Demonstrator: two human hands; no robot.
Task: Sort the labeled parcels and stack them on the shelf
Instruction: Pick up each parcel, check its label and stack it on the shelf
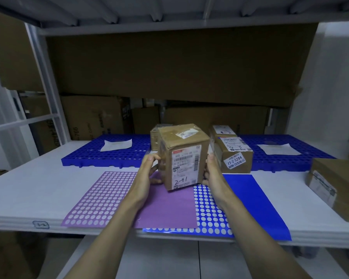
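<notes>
White shelf (38, 190) ahead; left hand (147, 170) and right hand (212, 172) clasp the "2-41" parcel (181, 156) by opposite sides. Blue pallet (113, 156) lies just beyond it; stacked parcels (230, 152) sit close right.

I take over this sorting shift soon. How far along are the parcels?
Done: at least three parcels sit on the blue grid mat. In hand: the left hand and right hand grip the box marked 2-41. Left: a parcel at the shelf's right edge.
</notes>
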